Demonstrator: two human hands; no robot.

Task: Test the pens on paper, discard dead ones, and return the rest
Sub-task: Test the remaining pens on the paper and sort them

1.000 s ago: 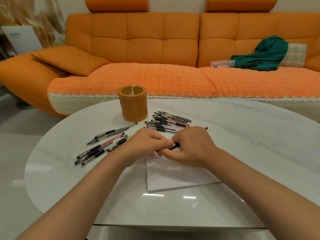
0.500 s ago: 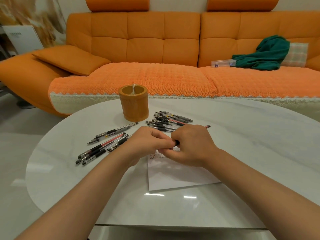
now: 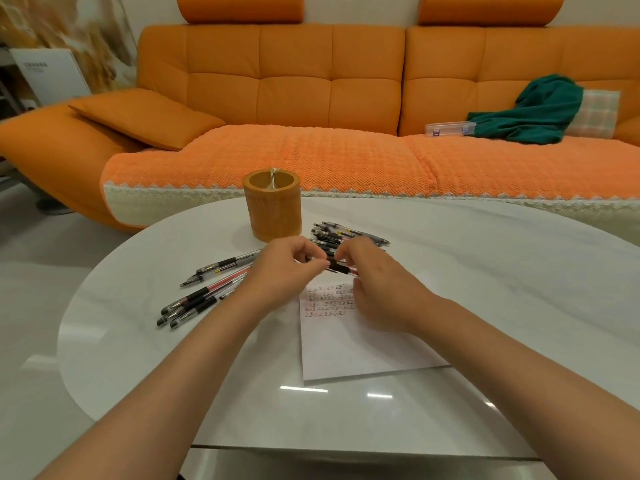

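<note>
At back, orange sofa [image 3: 311, 98]; before it white table [image 3: 485, 271]. On table: paper sheet [image 3: 363, 348] w/ scribble rows, orange holder [image 3: 273, 209], pen group [image 3: 207, 296] at L, pen pile [image 3: 346, 233] at R. Above paper's far end, left hand [image 3: 280, 275] and right hand [image 3: 377, 285], fingers curled, pinching one pen [image 3: 341, 269] btw them.

Glossy white marble-look oval table [image 3: 485, 271] is sitting in front of a big orange tufted leather sofa [image 3: 294, 74], w/ light glare showing near its front edge. Knobbly orange seat cover w/ white lace trim [image 3: 311, 157] is lying across the sofa seats. Flat orange cushion [image 3: 145, 116] is resting at the left end. At the right end, crumpled dark green cloth [image 3: 540, 109] is lying against a pale checked pillow [image 3: 597, 112], clear plastic box [image 3: 448, 128] sitting just beside it. White board [image 3: 52, 74] is leaning far left.
</note>
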